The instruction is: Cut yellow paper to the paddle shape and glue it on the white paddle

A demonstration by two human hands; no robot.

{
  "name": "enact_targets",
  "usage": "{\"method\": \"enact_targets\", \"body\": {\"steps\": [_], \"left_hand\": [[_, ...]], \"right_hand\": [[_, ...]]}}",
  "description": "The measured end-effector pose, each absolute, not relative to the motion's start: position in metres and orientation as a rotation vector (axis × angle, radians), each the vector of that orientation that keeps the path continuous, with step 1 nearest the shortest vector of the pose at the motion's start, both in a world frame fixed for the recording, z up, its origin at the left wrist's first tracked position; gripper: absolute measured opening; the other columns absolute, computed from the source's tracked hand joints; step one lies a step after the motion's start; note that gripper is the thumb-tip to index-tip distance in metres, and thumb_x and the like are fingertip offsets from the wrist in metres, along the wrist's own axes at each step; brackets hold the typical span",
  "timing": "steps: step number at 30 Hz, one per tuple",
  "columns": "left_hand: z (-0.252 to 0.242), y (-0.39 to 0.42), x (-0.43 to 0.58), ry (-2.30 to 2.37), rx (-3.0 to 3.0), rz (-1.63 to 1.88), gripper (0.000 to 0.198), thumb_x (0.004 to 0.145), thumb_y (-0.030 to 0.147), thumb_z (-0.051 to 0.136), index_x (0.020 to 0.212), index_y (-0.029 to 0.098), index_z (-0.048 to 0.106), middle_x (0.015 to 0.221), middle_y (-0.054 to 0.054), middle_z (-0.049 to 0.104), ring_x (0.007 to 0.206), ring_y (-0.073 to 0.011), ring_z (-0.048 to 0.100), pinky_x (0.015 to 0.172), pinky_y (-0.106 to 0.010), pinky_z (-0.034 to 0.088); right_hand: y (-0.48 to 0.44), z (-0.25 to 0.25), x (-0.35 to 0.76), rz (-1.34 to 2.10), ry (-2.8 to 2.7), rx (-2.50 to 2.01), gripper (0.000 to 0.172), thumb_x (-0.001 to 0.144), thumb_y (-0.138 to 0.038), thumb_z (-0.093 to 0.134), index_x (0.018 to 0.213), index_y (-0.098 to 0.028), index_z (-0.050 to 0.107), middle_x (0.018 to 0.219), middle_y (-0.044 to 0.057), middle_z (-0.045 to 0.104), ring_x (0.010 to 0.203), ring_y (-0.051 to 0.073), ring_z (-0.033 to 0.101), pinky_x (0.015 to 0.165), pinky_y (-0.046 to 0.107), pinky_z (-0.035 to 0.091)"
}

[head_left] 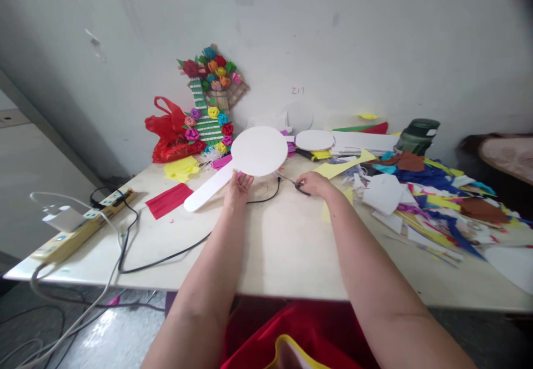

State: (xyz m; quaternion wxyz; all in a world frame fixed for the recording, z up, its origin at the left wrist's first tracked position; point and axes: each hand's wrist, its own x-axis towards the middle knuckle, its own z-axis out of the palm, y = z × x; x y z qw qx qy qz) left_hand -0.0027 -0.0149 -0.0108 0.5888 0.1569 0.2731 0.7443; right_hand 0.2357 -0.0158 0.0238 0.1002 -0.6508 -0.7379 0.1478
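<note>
My left hand [238, 184] grips the lower edge of a white paddle-shaped foam cutout [254, 152], a round disc with a long handle pointing down-left, lifted slightly over the white table [275, 247]. My right hand [313, 183] rests on the table to the right, its fingers closed over black-handled scissors [296, 184]. A thin black cable [266, 197] curves between both hands. A second white oval cutout [314, 140] lies farther back.
A heap of coloured paper scraps [428, 197] covers the right side. A paper-flower craft [210, 102] and red plastic bag [170, 133] stand against the wall. Red paper [169, 199], yellow paper [181, 169] and a power strip [79, 227] with cables lie left.
</note>
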Motion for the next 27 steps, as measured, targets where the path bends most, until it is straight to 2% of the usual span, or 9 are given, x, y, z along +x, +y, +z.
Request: {"method": "enact_targets", "body": {"steps": [2, 6, 11, 15, 20, 27], "left_hand": [[-0.011, -0.014, -0.003, 0.644, 0.354, 1.737, 0.021, 0.084, 0.031, 0.051, 0.072, 0.015, 0.057, 0.063, -0.002, 0.063, 0.058, -0.0113, 0.062, 0.076, -0.029, 0.050], [-0.010, -0.015, -0.005, 0.638, 0.351, 1.741, 0.022, 0.083, 0.032, 0.052, 0.070, 0.015, 0.057, 0.062, -0.003, 0.063, 0.058, -0.0115, 0.062, 0.078, -0.030, 0.050], [-0.012, -0.014, -0.006, 0.614, 0.397, 1.741, 0.024, 0.086, 0.032, 0.048, 0.072, 0.015, 0.058, 0.060, -0.002, 0.063, 0.056, -0.0115, 0.062, 0.076, -0.030, 0.050], [-0.014, -0.012, -0.007, 0.611, 0.412, 1.739, 0.023, 0.086, 0.032, 0.047, 0.075, 0.015, 0.058, 0.060, -0.002, 0.063, 0.057, -0.0118, 0.062, 0.077, -0.031, 0.050], [-0.015, -0.011, -0.006, 0.632, 0.407, 1.736, 0.022, 0.085, 0.032, 0.049, 0.075, 0.015, 0.058, 0.063, -0.002, 0.063, 0.060, -0.0123, 0.063, 0.080, -0.032, 0.049], [-0.013, -0.012, -0.005, 0.681, 0.408, 1.708, 0.018, 0.084, 0.032, 0.049, 0.078, 0.016, 0.056, 0.063, -0.003, 0.063, 0.059, -0.0134, 0.063, 0.079, -0.033, 0.049]], "right_hand": [[-0.014, 0.021, 0.242, 0.601, -2.191, -1.818, 0.035, 0.064, -0.031, 0.064, 0.097, -0.023, 0.068, 0.076, 0.000, 0.067, 0.058, 0.012, 0.057, 0.058, 0.022, 0.042], [-0.011, 0.017, 0.251, 0.840, -2.198, -1.620, 0.045, 0.055, -0.039, 0.072, 0.095, -0.018, 0.068, 0.074, 0.000, 0.064, 0.056, 0.009, 0.052, 0.055, 0.020, 0.042], [-0.014, 0.021, 0.252, 1.018, -2.239, -1.530, 0.041, 0.053, -0.044, 0.073, 0.084, -0.017, 0.070, 0.059, -0.002, 0.058, 0.050, 0.008, 0.047, 0.049, 0.020, 0.040], [-0.019, 0.026, 0.249, 1.111, -2.150, -1.463, 0.042, 0.054, -0.045, 0.072, 0.083, -0.016, 0.069, 0.052, -0.003, 0.053, 0.047, 0.008, 0.044, 0.047, 0.020, 0.039], [-0.024, 0.031, 0.241, 1.177, -2.205, -1.417, 0.042, 0.053, -0.047, 0.073, 0.080, -0.016, 0.069, 0.054, -0.002, 0.056, 0.044, 0.006, 0.042, 0.044, 0.020, 0.037], [-0.028, 0.031, 0.228, 1.257, -2.193, -1.296, 0.036, 0.054, -0.041, 0.073, 0.080, -0.017, 0.070, 0.057, -0.002, 0.057, 0.046, 0.005, 0.043, 0.043, 0.018, 0.036]]}}
